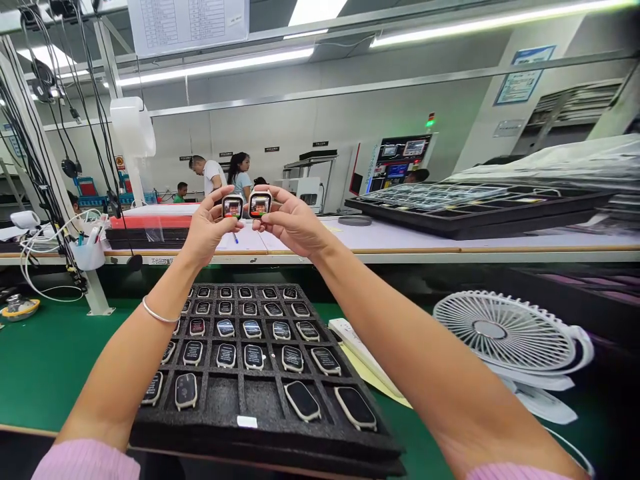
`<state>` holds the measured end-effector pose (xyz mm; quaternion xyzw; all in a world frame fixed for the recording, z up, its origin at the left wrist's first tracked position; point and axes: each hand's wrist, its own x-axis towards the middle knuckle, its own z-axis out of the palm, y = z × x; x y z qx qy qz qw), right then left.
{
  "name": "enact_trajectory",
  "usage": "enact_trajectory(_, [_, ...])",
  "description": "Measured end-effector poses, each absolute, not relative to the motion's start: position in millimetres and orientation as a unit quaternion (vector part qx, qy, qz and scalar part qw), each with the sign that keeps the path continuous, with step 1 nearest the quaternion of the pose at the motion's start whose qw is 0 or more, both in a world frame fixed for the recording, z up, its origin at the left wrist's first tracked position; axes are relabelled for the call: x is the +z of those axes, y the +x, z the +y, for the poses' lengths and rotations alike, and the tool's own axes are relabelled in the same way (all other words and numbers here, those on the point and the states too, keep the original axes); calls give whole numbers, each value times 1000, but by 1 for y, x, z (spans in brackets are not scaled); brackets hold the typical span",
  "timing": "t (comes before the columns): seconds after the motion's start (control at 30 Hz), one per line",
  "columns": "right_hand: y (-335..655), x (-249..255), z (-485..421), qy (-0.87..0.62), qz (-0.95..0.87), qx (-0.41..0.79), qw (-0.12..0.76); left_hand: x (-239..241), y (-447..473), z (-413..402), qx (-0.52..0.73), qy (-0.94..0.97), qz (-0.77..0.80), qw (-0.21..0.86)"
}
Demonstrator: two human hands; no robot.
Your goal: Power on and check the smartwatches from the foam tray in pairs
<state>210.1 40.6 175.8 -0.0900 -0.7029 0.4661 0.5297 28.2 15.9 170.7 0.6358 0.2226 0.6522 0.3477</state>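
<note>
Raised above the bench, my left hand (209, 223) pinches a smartwatch (233, 207) without a strap, its lit screen facing me. Beside it, my right hand (290, 220) holds a second smartwatch (260, 205) by its edges, also lit with a colourful picture. The two watches are side by side, a small gap between them. Below my arms lies a black foam tray (245, 437) with rows of watches in its compartments. Several show white text on dark screens; two front-row compartments hold no watch. A small white label sits on the tray's front edge.
A white fan (505, 333) stands at the right on the green bench (60, 360). A white power strip (363, 350) lies by the tray. On the shelf above are a large black tray (465, 220), a pen cup (89, 252) and hanging cables. People stand in the background.
</note>
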Motion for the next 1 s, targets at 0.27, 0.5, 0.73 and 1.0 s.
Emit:
enact_trajectory(0.27, [220, 131, 11, -120, -670, 530, 505, 126, 36, -23, 642, 602, 264, 396])
enact_trajectory(0.5, [214, 45, -23, -171, -599, 634, 459, 48, 34, -68, 612, 526, 371, 459])
enact_trajectory(0.73, [207, 10, -26, -200, -531, 701, 431, 13, 25, -68, 588, 518, 399, 476])
enact_trajectory(1.0, [210, 5, -24, -205, -508, 725, 419, 7, 24, -67, 590, 525, 405, 461])
